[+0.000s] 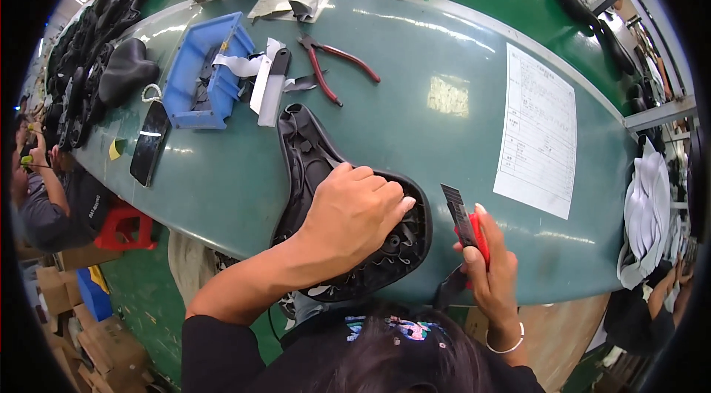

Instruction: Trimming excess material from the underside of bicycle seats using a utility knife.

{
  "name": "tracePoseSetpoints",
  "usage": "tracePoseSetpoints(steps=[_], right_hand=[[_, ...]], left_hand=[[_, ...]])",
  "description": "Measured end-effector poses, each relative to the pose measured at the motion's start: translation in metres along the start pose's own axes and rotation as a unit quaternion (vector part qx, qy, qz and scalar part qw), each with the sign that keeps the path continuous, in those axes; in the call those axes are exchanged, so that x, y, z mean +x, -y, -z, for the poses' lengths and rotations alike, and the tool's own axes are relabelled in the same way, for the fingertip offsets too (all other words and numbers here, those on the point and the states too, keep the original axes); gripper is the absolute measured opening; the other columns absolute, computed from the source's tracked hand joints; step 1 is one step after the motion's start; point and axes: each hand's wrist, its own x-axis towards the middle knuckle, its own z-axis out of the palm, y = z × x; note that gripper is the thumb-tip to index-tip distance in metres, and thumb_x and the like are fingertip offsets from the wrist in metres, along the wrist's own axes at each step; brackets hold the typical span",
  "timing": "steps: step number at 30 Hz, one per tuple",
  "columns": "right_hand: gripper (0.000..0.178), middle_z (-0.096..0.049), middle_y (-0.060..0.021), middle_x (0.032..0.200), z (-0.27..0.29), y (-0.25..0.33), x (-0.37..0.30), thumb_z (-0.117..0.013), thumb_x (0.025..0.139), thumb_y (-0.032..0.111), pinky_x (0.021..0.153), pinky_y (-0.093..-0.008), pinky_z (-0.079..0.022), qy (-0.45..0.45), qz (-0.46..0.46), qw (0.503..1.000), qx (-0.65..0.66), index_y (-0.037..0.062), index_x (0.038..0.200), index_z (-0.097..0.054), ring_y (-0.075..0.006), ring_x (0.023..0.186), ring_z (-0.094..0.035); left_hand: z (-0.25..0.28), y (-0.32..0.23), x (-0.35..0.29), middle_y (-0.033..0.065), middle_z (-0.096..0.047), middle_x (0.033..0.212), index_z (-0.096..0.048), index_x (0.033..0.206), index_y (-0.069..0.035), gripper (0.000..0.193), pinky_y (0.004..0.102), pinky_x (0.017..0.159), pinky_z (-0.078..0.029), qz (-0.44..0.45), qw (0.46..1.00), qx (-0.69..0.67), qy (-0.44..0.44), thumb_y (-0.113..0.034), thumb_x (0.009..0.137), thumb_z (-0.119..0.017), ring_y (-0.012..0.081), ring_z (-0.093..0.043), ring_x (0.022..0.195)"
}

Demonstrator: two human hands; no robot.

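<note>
A black bicycle saddle lies upside down at the table's near edge, its hollow underside up and its narrow nose pointing away from me. My left hand is closed over the middle of it, knuckles up; whatever the fingers grip is hidden beneath them. To the right of the saddle, my right hand holds a red snap-off utility knife. Its dark, segmented blade is out and points up and left, apart from the saddle. A dark strip hangs by the table edge below the knife.
Red-handled pliers lie beyond the saddle, near a white-and-black tool and a blue bin. A phone and another saddle are left. A printed sheet lies right. People work at both sides; a red stool stands lower left.
</note>
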Motion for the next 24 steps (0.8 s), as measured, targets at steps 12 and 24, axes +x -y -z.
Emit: tracePoseSetpoints(steps=[12,24], right_hand=[[0.063,-0.043,-0.0061,0.059,0.01,0.055,0.041,-0.066,0.079,0.012,0.045,-0.0341,-0.041,0.189,0.184,0.844,-0.466,0.0235,0.138,-0.045,-0.0218,0.05,-0.054],[0.063,-0.045,-0.0045,0.064,0.007,0.066,0.043,-0.065,0.079,0.014,0.044,-0.0346,-0.037,0.161,0.156,0.883,-0.412,0.0217,0.139,-0.045,-0.0211,0.049,-0.051]], left_hand=[[0.009,0.009,-0.003,0.0066,-0.044,0.055,-0.044,0.057,-0.003,0.033,0.0364,0.068,-0.036,0.048,0.978,-0.198,0.041,-0.015,0.085,-0.059,0.0231,-0.044,0.062],[0.024,0.032,-0.001,0.001,-0.041,0.051,-0.043,0.053,-0.004,0.036,0.0306,0.067,-0.033,-0.007,0.943,-0.271,0.195,-0.019,0.082,-0.059,0.0173,-0.04,0.059]])
